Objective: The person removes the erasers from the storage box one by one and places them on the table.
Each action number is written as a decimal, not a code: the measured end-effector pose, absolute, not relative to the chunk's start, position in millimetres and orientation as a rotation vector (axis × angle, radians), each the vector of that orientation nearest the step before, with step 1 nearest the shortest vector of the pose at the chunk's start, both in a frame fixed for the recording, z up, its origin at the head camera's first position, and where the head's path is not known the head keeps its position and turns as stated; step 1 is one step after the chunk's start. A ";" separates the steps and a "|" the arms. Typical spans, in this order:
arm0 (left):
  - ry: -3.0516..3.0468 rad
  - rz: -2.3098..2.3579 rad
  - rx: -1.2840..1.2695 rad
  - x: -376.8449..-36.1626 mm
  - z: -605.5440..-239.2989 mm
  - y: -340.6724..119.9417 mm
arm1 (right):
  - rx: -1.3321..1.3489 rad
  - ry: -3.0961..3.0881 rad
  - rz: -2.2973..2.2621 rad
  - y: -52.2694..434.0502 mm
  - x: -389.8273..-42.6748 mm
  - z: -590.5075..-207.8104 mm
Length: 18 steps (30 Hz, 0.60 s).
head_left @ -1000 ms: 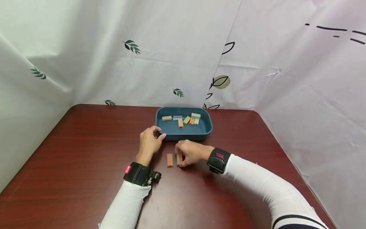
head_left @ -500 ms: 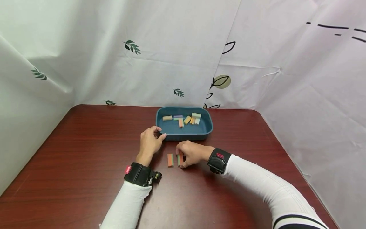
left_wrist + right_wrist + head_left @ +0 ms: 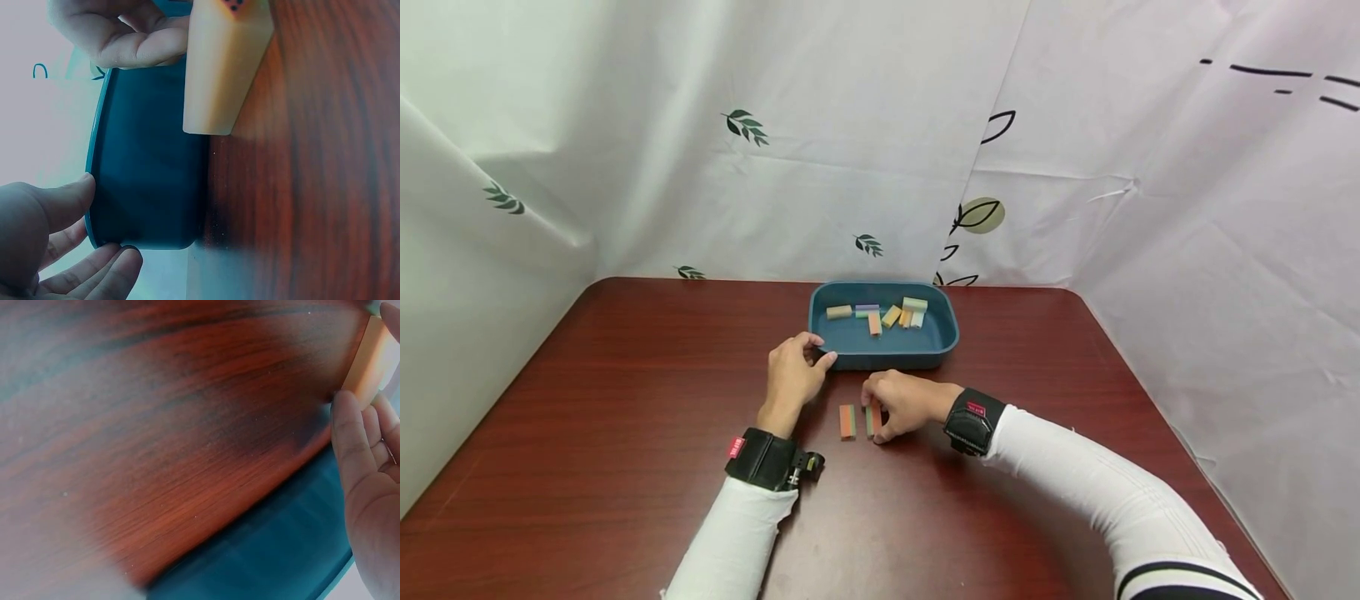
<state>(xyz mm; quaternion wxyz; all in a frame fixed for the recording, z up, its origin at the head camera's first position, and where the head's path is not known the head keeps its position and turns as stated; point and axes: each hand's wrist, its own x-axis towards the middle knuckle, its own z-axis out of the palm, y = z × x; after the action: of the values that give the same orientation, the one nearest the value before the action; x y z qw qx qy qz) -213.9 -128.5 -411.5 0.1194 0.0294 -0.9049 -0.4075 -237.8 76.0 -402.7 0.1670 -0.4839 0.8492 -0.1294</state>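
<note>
In the head view my left hand [image 3: 793,375] grips the front-left corner of a blue tray [image 3: 887,362]. Seen from the left wrist, the thumb [image 3: 65,203] lies against the tray's rim and the fingers bend round its corner. My right hand [image 3: 910,402], just in front of the tray, pinches a small orange-and-green striped block [image 3: 873,420] by its ends; the right wrist view shows that block [image 3: 365,362] between the fingertips. Beside it to the left lies a similar striped block [image 3: 847,422], a narrow gap apart. A cream block [image 3: 219,75] looms close in the left wrist view.
Inside the tray, toward its back, lie several small pastel blocks, among them a beige one [image 3: 838,312], a yellow one [image 3: 891,316] and a pale green one [image 3: 915,305]. A white patterned curtain [image 3: 812,167] hangs behind the dark red wooden table [image 3: 647,400].
</note>
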 end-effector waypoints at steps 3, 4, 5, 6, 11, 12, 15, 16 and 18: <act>-2.652 -1.192 0.088 -214.0 -411.0 -129.0 | -1.380 2.408 -0.379 76.1 -237.4 -400.7; -2.654 -1.193 0.089 -214.0 -411.2 -128.9 | -1.383 2.406 -0.382 76.4 -237.4 -400.0; -2.656 -1.193 0.090 -214.0 -411.4 -128.8 | -1.385 2.401 -0.391 76.7 -237.4 -399.1; -2.656 -1.191 0.090 -214.1 -411.6 -128.8 | -1.390 2.400 -0.396 76.9 -237.5 -398.4; -2.653 -1.187 0.084 -214.5 -412.2 -129.1 | -1.435 2.402 -0.417 77.4 -239.6 -394.6; -2.653 -1.186 0.082 -214.5 -412.1 -129.1 | -1.451 2.403 -0.411 77.5 -240.1 -393.9; -2.653 -1.187 0.081 -214.3 -412.2 -129.3 | -1.490 2.397 -0.406 77.2 -241.1 -390.1; -2.653 -1.186 0.081 -214.2 -412.2 -129.4 | -1.496 2.395 -0.409 76.9 -241.3 -388.4; -2.651 -1.184 0.080 -213.9 -412.0 -129.4 | -1.505 2.394 -0.427 76.2 -241.8 -384.2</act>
<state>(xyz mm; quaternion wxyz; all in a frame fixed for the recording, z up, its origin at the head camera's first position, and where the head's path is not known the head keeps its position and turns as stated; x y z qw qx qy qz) -213.9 -129.4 -412.0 0.1182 0.0274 -0.9063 -0.4048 -241.8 76.2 -384.2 0.1403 -0.5211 0.8288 -0.1479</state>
